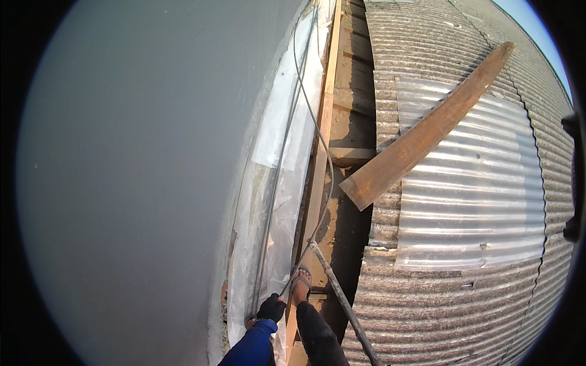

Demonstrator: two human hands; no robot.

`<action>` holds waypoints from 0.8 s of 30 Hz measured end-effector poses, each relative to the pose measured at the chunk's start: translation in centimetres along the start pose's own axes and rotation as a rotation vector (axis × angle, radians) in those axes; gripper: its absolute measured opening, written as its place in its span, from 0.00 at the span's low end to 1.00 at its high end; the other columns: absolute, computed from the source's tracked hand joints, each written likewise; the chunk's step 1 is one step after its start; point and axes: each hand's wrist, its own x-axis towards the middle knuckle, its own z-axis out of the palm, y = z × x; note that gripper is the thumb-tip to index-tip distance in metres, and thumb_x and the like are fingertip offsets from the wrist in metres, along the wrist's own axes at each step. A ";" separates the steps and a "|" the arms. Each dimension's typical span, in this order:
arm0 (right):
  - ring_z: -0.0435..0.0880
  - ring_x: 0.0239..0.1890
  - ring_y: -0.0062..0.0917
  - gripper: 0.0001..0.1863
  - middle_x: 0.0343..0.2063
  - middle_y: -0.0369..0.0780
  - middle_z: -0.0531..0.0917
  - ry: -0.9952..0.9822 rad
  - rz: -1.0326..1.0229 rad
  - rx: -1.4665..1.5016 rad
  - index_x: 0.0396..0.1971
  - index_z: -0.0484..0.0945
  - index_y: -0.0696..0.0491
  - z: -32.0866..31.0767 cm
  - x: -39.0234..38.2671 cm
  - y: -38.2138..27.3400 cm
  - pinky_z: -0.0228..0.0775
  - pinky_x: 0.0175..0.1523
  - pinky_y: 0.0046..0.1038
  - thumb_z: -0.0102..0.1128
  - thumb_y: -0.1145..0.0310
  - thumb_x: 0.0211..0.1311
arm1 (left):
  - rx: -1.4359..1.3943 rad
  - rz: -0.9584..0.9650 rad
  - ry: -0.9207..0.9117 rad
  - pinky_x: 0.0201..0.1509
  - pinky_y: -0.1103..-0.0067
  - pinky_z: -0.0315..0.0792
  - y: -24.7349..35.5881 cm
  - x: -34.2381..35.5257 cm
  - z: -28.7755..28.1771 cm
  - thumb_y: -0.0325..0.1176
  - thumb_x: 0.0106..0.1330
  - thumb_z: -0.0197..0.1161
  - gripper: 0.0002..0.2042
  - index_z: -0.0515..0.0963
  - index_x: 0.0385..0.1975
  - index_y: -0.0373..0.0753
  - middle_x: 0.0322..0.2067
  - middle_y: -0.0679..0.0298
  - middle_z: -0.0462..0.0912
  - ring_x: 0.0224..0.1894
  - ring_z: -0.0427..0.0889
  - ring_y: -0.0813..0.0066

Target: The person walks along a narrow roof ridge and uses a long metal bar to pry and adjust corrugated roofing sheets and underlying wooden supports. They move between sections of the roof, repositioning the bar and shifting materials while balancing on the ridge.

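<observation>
1. The left hand [271, 307], in a dark glove, is low in the view, its fingers curled closed around a grey cable [330, 165]. The right hand is out of view, so I cannot tell what its fingers are doing.
2. From that fist the cable rises past the foot, bows out to the right, then bends back toward the top of the view.
3. A blue sleeve [251, 343] covers the forearm behind the glove.
4. Just right of the hand I see a sandalled foot [301, 283] and a dark trouser leg [320, 335].
5. A grey pole [347, 304] slants up from the lower edge, its tip appearing to meet the cable.
6. Beneath the hand, clear plastic sheeting [282, 241] runs along the foot of a smooth grey wall [134, 183].
7. A long wooden beam [317, 189] borders the sheeting, with a short crosspiece [353, 156] on its right.
8. Farther right spreads a corrugated roof [452, 311] with a see-through ridged panel [476, 207]. A rust-brown plank [427, 131] lies diagonally across both, its lower end jutting past the roof's edge.
</observation>
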 end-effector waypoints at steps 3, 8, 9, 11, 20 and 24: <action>0.76 0.25 0.20 0.28 0.29 0.35 0.78 -0.156 -0.122 0.178 0.60 0.66 0.56 0.3 -3.8 2.1 0.74 0.31 0.26 0.62 0.72 0.59 | -0.025 -0.001 0.080 0.41 0.60 0.73 2.1 -3.9 -3.6 0.42 0.60 0.62 0.13 0.75 0.34 0.38 0.30 0.48 0.82 0.40 0.81 0.46; 0.79 0.28 0.24 0.28 0.31 0.39 0.80 -0.292 -0.190 0.138 0.61 0.65 0.56 1.2 -7.3 3.8 0.74 0.36 0.29 0.61 0.69 0.61 | -0.113 -0.012 0.140 0.40 0.60 0.72 4.4 -9.2 -9.8 0.47 0.67 0.55 0.16 0.77 0.32 0.38 0.31 0.48 0.81 0.39 0.80 0.45; 0.79 0.29 0.23 0.27 0.31 0.38 0.80 -0.290 -0.186 0.104 0.60 0.67 0.56 1.3 -7.6 3.8 0.74 0.37 0.28 0.62 0.69 0.61 | -0.108 -0.003 0.156 0.40 0.60 0.72 4.7 -10.0 -10.8 0.47 0.67 0.55 0.17 0.77 0.32 0.38 0.31 0.48 0.81 0.39 0.80 0.45; 0.79 0.31 0.23 0.25 0.32 0.38 0.79 -0.270 -0.165 0.007 0.57 0.69 0.57 1.5 -8.3 3.8 0.73 0.40 0.27 0.63 0.70 0.61 | -0.092 0.036 0.192 0.39 0.63 0.72 4.9 -11.4 -12.2 0.46 0.67 0.56 0.16 0.77 0.30 0.38 0.28 0.50 0.81 0.36 0.80 0.48; 0.76 0.22 0.19 0.14 0.23 0.37 0.76 -0.194 -0.091 -0.053 0.41 0.72 0.59 3.7 -12.5 2.4 0.70 0.28 0.24 0.64 0.71 0.60 | -0.102 0.112 0.233 0.38 0.62 0.71 4.8 -13.0 -15.3 0.46 0.67 0.54 0.17 0.74 0.31 0.35 0.28 0.45 0.79 0.36 0.78 0.42; 0.76 0.21 0.18 0.10 0.21 0.38 0.76 -0.163 -0.211 -0.374 0.38 0.72 0.58 3.7 -12.2 0.4 0.70 0.26 0.24 0.63 0.72 0.60 | -0.070 0.064 0.291 0.37 0.60 0.70 5.3 -13.0 -15.9 0.47 0.67 0.54 0.19 0.75 0.25 0.34 0.24 0.45 0.78 0.33 0.77 0.42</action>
